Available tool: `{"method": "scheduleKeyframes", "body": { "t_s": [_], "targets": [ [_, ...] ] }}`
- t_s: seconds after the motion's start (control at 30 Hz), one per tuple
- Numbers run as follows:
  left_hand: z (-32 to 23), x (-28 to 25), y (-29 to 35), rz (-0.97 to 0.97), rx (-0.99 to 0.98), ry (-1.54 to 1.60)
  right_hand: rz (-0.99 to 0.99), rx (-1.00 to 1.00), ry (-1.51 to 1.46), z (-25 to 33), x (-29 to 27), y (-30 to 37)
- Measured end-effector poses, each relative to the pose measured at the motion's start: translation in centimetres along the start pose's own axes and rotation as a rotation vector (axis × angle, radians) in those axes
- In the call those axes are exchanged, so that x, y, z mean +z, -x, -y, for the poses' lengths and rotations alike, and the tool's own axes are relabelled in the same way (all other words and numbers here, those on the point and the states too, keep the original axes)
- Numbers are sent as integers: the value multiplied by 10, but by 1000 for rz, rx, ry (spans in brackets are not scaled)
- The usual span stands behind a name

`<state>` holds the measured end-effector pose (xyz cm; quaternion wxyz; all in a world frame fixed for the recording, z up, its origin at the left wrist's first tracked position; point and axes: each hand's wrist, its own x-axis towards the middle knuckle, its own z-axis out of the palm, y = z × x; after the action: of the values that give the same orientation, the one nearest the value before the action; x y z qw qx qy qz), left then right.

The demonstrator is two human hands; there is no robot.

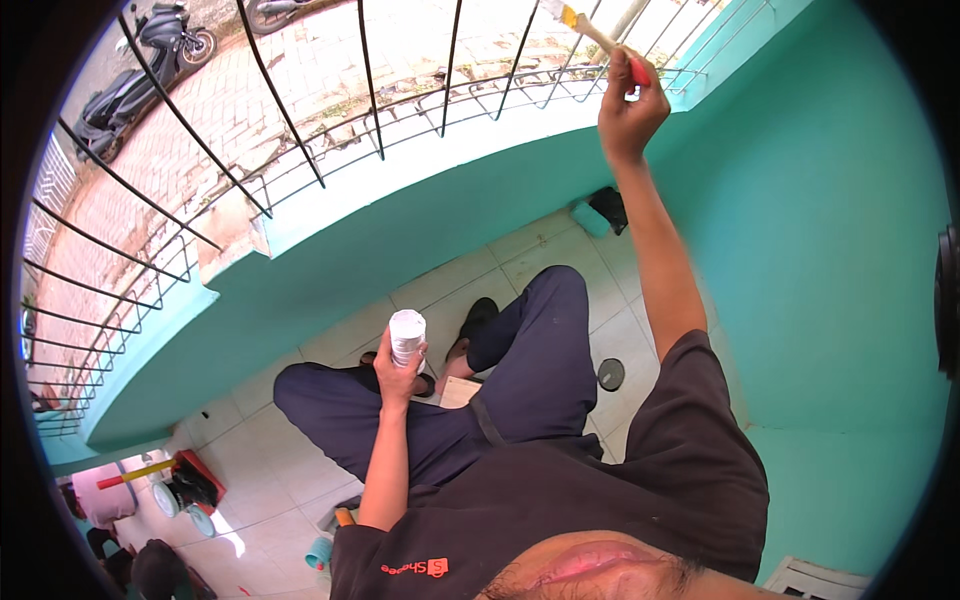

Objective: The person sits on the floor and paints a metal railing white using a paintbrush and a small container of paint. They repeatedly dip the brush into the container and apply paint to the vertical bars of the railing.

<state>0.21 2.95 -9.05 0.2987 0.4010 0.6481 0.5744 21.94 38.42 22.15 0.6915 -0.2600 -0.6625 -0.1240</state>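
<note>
My right hand (636, 105) is raised at the top, its fingers closed round the handle of a paintbrush (595, 36). The handle is pale with a red end, and the brush head, partly cut off by the upper edge, points up and left near the black metal bars (510, 62). Lower down, in front of my seated body, my left hand (400, 380) wraps round a white cylindrical container (407, 335). It is held roughly upright above my bent leg. What is inside it cannot be made out.
A curved turquoise wall (370, 240) with a white ledge carries the bars. At the right rises another turquoise wall (840, 270). On the tiled floor lie a round dark lid (611, 374) and a light blue container (590, 218). A scooter (140, 80) stands outside.
</note>
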Motion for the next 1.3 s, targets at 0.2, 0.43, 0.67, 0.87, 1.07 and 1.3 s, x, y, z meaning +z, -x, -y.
{"method": "scheduleKeyframes", "body": {
  "t_s": [0.2, 0.43, 0.67, 0.87, 1.07, 1.3],
  "targets": [
    [-2, 1, -1, -13, 16, -6, 2, -74, 35, -2, 1, 0],
    [-5, -1, -5, -20, 46, -8, 99, -135, 50, 8, 3, 2],
    [-8, -1, -5, -37, 52, -9, -37, 26, 41, -6, 0, -5],
    [-13, -3, -6, -32, 44, -3, 180, -159, 122, 9, -2, 15],
    [-12, -3, -5, -41, 62, -1, 149, -45, 140, 0, -5, 22],
    [-10, -3, -6, -34, 55, -5, 113, -31, 108, 4, -1, 29]
  ]
}}
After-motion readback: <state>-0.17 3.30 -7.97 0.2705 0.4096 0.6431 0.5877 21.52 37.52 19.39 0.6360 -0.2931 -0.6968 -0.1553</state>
